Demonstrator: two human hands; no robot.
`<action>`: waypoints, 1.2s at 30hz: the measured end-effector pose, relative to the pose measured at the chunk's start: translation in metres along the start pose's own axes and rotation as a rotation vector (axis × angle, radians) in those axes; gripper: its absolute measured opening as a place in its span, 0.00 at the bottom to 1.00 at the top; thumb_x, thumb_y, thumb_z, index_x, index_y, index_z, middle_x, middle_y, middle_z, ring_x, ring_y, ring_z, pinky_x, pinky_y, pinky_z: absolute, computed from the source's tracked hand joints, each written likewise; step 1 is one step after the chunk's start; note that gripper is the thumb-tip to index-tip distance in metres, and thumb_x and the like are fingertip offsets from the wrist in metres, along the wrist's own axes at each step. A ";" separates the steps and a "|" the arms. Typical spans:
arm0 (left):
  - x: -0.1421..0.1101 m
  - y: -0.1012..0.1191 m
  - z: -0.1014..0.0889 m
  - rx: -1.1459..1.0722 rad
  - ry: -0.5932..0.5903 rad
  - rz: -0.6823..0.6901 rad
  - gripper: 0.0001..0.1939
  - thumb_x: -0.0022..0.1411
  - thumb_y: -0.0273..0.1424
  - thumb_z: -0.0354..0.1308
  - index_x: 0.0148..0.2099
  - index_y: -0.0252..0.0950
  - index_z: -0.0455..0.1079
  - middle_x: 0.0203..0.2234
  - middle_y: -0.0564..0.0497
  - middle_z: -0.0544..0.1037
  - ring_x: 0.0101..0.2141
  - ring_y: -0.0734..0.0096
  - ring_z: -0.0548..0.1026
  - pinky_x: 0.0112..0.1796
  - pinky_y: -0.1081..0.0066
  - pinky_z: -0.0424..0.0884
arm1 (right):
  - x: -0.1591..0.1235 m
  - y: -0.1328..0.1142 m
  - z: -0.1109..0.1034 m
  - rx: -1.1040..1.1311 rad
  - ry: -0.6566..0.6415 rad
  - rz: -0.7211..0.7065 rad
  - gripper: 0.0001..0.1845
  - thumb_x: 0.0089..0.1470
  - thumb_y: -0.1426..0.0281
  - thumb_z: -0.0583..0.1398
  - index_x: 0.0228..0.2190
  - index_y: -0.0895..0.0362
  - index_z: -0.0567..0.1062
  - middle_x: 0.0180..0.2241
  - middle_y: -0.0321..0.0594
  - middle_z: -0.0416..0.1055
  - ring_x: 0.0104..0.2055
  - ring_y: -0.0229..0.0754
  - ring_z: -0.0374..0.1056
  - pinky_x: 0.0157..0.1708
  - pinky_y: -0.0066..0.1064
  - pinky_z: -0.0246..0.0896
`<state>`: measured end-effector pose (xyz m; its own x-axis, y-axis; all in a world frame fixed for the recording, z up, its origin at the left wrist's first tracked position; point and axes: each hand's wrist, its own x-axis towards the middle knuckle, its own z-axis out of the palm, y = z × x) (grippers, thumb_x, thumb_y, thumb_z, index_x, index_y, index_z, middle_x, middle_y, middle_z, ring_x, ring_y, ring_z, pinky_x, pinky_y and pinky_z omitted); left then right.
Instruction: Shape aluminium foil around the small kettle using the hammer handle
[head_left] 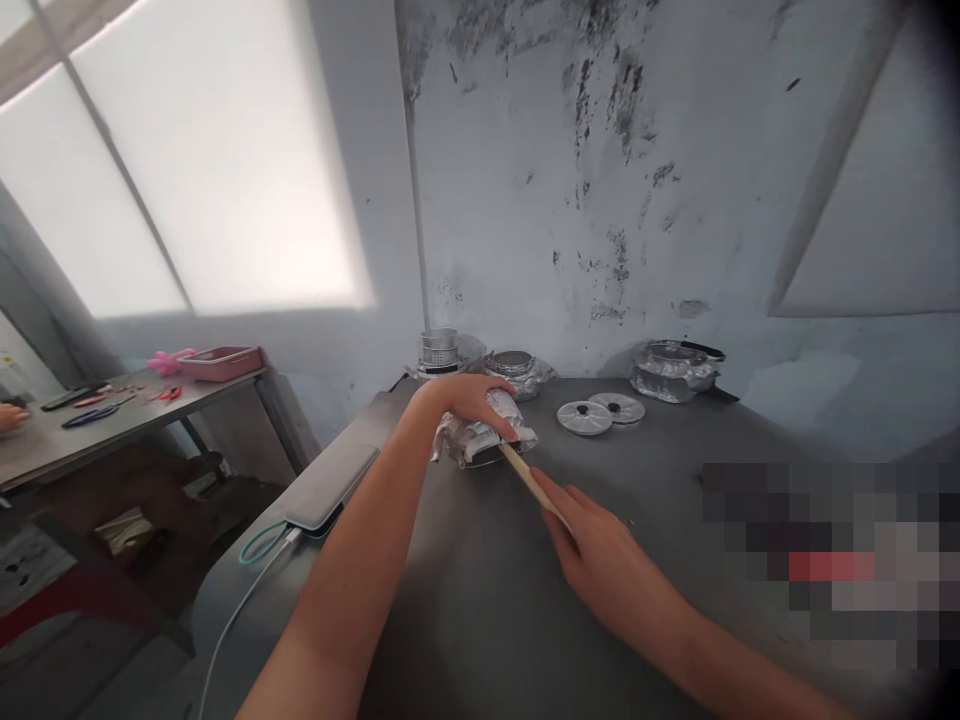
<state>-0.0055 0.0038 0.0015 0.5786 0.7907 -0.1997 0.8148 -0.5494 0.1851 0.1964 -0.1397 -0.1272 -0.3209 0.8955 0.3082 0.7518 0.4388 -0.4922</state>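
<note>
A dark grey table (pixel 480 620) stretches out beneath the person's two hands, its far edge near a pale wall (pixel 495 230) with dark stains and flaking patches. Bright light falls on the wall beyond the left arm. Further left stands a lower side table (pixel 135 415) bearing a pink tray (pixel 229 363), a pink object beside it and small red and dark items. A blurred block covers the lower right.

Near the middle of the table, under the left hand (pixel 480 400), is a foil-wrapped item (pixel 487 440). Its covering is silvery, crumpled and shiny, with a dark part showing low on the near side. The left hand lies over it, fingers spread moderately wide, thumb toward the near side. The right hand (pixel 589 530) is closed narrowly around a flat, pale tan stick (pixel 525 475), whose far end meets the foil-wrapped item close to the left thumb.

Just beyond the left hand sit a perforated metal cup (pixel 439 347) and a foil-wrapped pan (pixel 517 372). Beyond the right hand are two round lids (pixel 585 418) with black knobs, overlapping, and farther right another foil-wrapped pot (pixel 673 375). Left of the left forearm lies a grey device (pixel 332 488) with a white cable.
</note>
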 end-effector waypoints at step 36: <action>0.001 0.000 -0.001 -0.009 -0.022 0.008 0.46 0.45 0.58 0.60 0.64 0.57 0.49 0.64 0.55 0.52 0.56 0.44 0.60 0.46 0.56 0.67 | 0.000 0.002 0.000 0.012 -0.025 0.000 0.25 0.61 0.71 0.46 0.59 0.51 0.60 0.37 0.43 0.71 0.43 0.46 0.70 0.43 0.38 0.62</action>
<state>-0.0050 0.0049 0.0024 0.5859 0.7801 -0.2194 0.8098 -0.5532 0.1955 0.1972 -0.1387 -0.1282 -0.3349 0.8972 0.2880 0.7450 0.4392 -0.5020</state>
